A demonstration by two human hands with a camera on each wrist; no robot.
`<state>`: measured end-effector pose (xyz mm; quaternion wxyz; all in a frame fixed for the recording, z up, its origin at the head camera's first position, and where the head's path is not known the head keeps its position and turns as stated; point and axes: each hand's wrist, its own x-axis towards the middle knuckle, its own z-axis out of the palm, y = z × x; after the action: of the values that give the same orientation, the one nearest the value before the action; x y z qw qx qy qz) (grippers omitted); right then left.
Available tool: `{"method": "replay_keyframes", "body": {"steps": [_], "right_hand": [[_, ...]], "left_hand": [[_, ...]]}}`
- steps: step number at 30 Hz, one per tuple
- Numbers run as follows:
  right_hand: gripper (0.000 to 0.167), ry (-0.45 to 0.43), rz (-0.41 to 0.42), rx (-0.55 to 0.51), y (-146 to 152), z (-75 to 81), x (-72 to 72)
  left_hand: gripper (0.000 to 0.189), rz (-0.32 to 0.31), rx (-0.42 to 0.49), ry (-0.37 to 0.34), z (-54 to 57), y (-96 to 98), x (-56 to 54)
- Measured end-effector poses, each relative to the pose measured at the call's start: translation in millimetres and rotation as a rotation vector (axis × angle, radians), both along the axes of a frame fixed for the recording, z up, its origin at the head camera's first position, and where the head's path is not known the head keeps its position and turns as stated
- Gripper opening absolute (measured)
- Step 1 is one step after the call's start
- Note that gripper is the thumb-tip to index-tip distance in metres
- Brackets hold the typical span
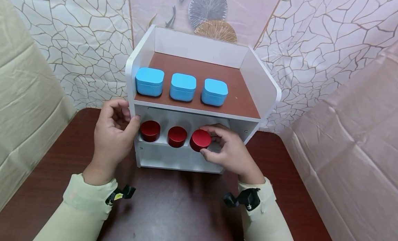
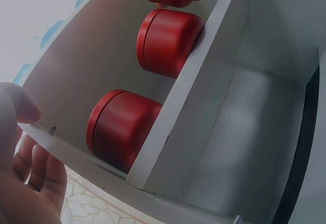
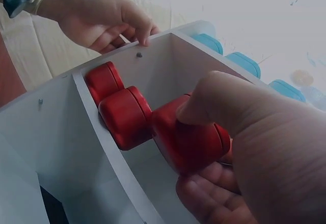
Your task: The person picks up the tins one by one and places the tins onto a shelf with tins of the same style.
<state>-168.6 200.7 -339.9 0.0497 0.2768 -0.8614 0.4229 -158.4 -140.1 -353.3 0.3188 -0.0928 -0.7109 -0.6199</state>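
My right hand (image 1: 228,149) grips a round red tin (image 1: 200,140) between thumb and fingers, at the front of the middle shelf (image 1: 161,141). In the right wrist view the thumb lies on one side of that tin and the fingers curl under the other. Two more red tins, one in the middle (image 1: 177,136) and one at the left (image 1: 150,131), stand on the same shelf. My left hand (image 1: 112,135) holds the left side panel of the white shelf unit (image 1: 132,83), thumb at its front edge and fingers on the outer face.
Three light blue tins, left (image 1: 150,82), middle (image 1: 183,87) and right (image 1: 215,92), stand in a row on the brown top board (image 1: 199,66). Below the red tins is a lower compartment (image 1: 177,158). The unit stands on a dark red table (image 1: 164,203), with patterned cloth (image 1: 93,37) behind.
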Motion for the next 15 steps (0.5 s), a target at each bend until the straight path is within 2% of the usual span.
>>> {"method": "replay_keyframes", "body": {"steps": [15], "right_hand": [[0.059, -0.032, -0.096, 0.033, -2.7, 4.2, -5.2]], "left_hand": [[0.037, 0.002, -0.001, -0.001, -0.7, -0.4, -0.5]]}}
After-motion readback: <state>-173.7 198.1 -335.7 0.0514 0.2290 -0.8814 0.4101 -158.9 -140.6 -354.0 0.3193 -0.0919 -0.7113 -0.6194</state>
